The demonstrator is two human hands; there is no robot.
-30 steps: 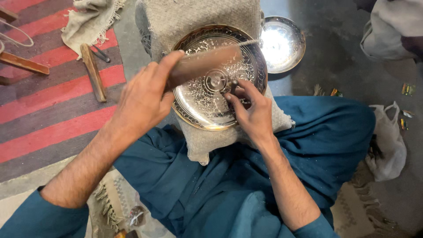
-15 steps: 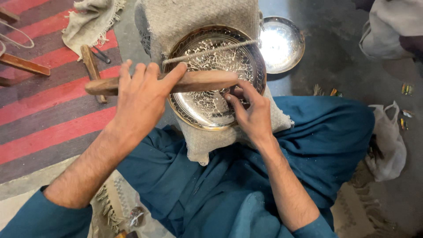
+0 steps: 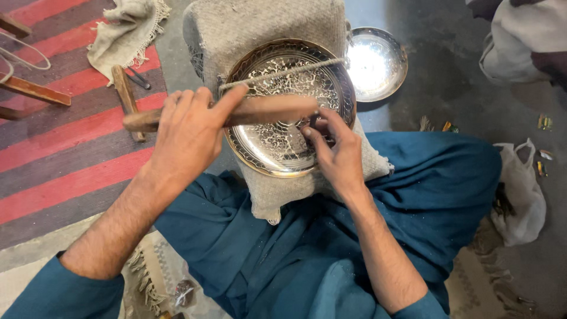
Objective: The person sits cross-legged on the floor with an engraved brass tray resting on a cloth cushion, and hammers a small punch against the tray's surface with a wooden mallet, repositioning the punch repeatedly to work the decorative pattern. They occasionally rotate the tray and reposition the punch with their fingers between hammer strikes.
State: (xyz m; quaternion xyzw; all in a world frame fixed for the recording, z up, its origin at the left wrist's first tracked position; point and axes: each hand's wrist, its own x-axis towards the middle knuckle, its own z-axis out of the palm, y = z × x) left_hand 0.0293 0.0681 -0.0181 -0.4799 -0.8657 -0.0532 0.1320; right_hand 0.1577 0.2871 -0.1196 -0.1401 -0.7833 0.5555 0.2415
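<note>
We see the round metal plate (image 3: 283, 106) on the woven cushion (image 3: 266, 29) already full of carved patterns, while our left hand (image 3: 189, 133) grips a wooden mallet (image 3: 260, 112) and our right hand (image 3: 336, 153) pinches a small tool we cannot see well at its middle.
</note>
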